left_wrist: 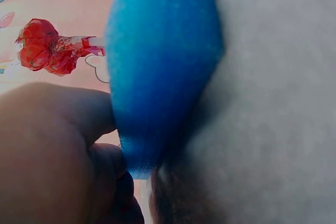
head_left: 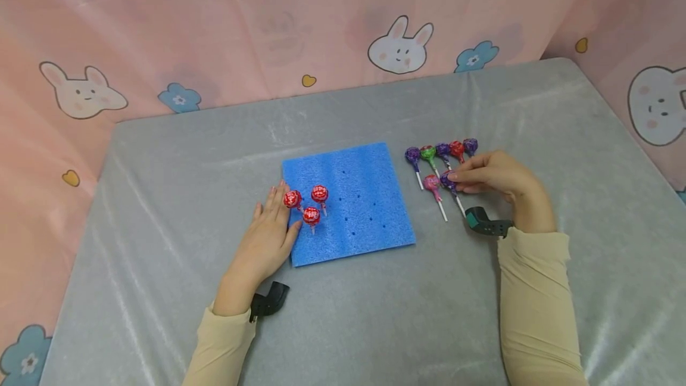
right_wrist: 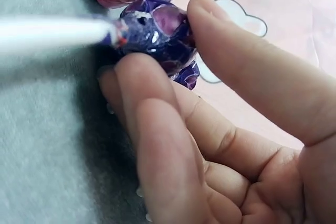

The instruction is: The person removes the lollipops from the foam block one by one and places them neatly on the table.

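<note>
My left hand (head_left: 265, 234) rests along the left edge of a blue foam board (head_left: 370, 162), its fingers fairly straight. Three red lollipops, one of them (head_left: 311, 215) nearest the thumb, stand by their sticks in the board's left part. Over to the right, my right hand (head_left: 498, 177) pinches the wrapped head of a purple lollipop (right_wrist: 157, 32) between thumb and fingers. Its white stick (right_wrist: 52, 32) points away from the hand. A pink lollipop (head_left: 432, 183) lies just left of the held one.
Behind the right hand lies a row of lollipops: purple (head_left: 412, 155), green (head_left: 427, 152), another purple (head_left: 442, 149), red (head_left: 457, 149) and purple (head_left: 470, 146). Small holes dot the board. A grey cloth covers the table (head_left: 375, 314); a pink printed curtain (head_left: 321, 16) hangs behind.
</note>
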{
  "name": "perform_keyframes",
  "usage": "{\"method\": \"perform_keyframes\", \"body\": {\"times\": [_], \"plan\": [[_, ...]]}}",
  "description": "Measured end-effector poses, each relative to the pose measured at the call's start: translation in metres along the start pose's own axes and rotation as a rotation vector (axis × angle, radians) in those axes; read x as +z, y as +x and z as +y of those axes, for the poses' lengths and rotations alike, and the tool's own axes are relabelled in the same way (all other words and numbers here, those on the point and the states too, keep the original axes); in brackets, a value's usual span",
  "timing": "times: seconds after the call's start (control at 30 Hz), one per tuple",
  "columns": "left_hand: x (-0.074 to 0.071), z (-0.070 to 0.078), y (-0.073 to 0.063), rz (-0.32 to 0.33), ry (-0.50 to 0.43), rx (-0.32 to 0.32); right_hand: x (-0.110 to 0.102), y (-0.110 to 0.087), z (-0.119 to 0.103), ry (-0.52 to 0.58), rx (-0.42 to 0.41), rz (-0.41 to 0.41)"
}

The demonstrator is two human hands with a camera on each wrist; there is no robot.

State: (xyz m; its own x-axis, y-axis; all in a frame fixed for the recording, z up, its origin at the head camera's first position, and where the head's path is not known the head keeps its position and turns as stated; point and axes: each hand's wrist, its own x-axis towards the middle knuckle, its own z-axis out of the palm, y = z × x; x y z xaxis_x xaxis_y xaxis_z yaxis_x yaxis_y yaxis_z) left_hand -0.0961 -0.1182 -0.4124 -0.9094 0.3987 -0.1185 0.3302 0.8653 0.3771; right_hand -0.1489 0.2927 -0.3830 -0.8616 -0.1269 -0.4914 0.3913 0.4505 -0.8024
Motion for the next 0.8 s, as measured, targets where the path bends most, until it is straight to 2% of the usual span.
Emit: {"method": "perform_keyframes", "body": {"times": [0.37,0.57,0.8], "plan": [[-0.0002,-0.0002,-0.0001,0.002,-0.005,0.009,0.0008,-0.0005,-0.0032,0.001,0.029,-0.008],[0.0001,-0.0003,-0.0002,0.001,-0.006,0.01,-0.0003,-0.0016,-0.0021,0.011,0.017,0.015],[-0.0001,0.0,-0.0001,0.006,0.005,0.008,-0.0036,-0.0012,0.0013,0.038,0.002,-0.007]]}}
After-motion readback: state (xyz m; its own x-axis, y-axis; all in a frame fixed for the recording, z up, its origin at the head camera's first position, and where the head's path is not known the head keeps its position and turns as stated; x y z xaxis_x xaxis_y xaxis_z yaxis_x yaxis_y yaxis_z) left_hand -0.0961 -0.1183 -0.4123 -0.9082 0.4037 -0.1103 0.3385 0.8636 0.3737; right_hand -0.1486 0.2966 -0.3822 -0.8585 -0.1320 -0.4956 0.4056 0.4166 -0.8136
